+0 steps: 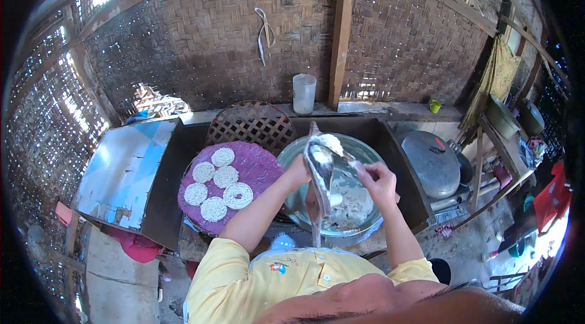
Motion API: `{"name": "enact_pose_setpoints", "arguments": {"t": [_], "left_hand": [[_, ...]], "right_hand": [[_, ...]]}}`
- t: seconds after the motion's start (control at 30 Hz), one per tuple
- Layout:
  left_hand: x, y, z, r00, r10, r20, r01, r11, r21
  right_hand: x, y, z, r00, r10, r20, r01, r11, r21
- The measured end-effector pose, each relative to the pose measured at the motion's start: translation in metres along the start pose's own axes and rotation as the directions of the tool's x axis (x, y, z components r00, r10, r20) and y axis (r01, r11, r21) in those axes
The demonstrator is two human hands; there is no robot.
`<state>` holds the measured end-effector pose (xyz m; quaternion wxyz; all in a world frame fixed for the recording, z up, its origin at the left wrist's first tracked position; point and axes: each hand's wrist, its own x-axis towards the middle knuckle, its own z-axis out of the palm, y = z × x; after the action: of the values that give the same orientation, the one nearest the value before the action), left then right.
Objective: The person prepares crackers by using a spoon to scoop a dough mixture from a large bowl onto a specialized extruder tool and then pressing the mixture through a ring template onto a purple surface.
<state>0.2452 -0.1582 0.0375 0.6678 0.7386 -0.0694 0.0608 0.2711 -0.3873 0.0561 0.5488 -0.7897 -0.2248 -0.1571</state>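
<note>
My left hand (297, 173) is closed around the side of a long wooden press (320, 178), which has a hollow in its middle and stands out over a wide basin (291, 205). In my right hand (379, 184), the fingers pinch a thin, light-coloured utensil (350, 161), perhaps a spoon or spatula. Its tip reaches a lump of white dough (331, 143) at the hollow of the press. More pale, wet dough (350, 209) lies in the basin below. To the left, several white strand-like rounds (214, 209) rest on a purple cloth-covered tray (259, 162); one is ring-shaped.
A woven basket (251, 122) leans behind the tray. A translucent container (304, 94) stands on the ledge against the woven wall. At right sits a large lidded metal pot (429, 162); a small green cup (434, 106) is behind it. A blue-and-white panel (125, 169) is at left.
</note>
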Motion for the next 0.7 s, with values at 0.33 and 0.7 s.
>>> {"name": "enact_pose_setpoints", "arguments": {"t": [0.33,0.7], "left_hand": [[0.013,-0.014,-0.018,0.991,-0.126,-0.052,0.111,0.968,-0.225],[-0.008,0.038,-0.023,0.948,-0.222,-0.226,0.100,0.886,-0.452]], "right_hand": [[-0.012,0.009,-0.022,0.976,-0.015,0.217,-0.033,0.976,0.215],[-0.014,0.022,-0.028,0.940,-0.006,0.341,-0.134,0.912,0.388]]}}
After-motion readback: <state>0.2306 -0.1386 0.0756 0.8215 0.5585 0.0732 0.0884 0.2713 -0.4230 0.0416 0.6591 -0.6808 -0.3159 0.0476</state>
